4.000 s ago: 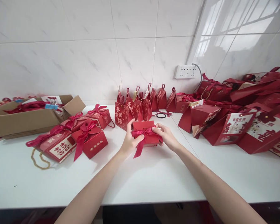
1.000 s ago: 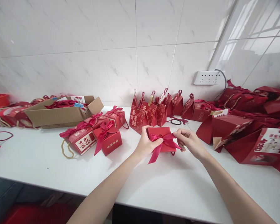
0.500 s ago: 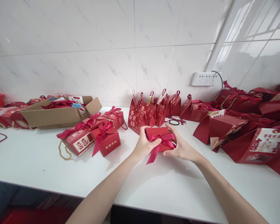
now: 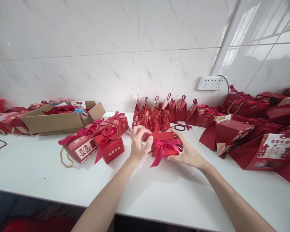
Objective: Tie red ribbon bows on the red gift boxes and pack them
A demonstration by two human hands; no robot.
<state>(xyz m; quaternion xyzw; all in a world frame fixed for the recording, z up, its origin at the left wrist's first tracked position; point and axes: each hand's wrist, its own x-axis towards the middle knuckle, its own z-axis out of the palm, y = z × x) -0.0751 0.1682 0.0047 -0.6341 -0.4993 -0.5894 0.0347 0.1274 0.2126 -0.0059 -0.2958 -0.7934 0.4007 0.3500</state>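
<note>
A small red box (image 4: pixel 168 137) with a dark pink ribbon bow (image 4: pixel 163 147) on its front is between my hands over the white table. My right hand (image 4: pixel 188 153) grips its right side, fingers behind and thumb at the lower front. At the upper left edge, the thumb and index finger of my left hand (image 4: pixel 140 143) are closed around a red side flap. The ribbon tails hang down at the front left. To the left, a finished-looking red box (image 4: pixel 113 149) with a bow stands beside a box with white panels (image 4: pixel 85 151) and a gold cord.
Triangular red bags (image 4: pixel 154 117) with loops stand near the wall. A cardboard carton (image 4: pixel 55 124) holding red ribbons is at the left. Many red boxes (image 4: pixel 236 130) are piled on the right. A black ring (image 4: pixel 179 128) lies behind my hands, below a wall socket (image 4: pixel 210 83).
My left hand has let go of the bow's middle and moved left and up to the box's left edge. My right hand keeps its hold. The bow's front is now more exposed.
</note>
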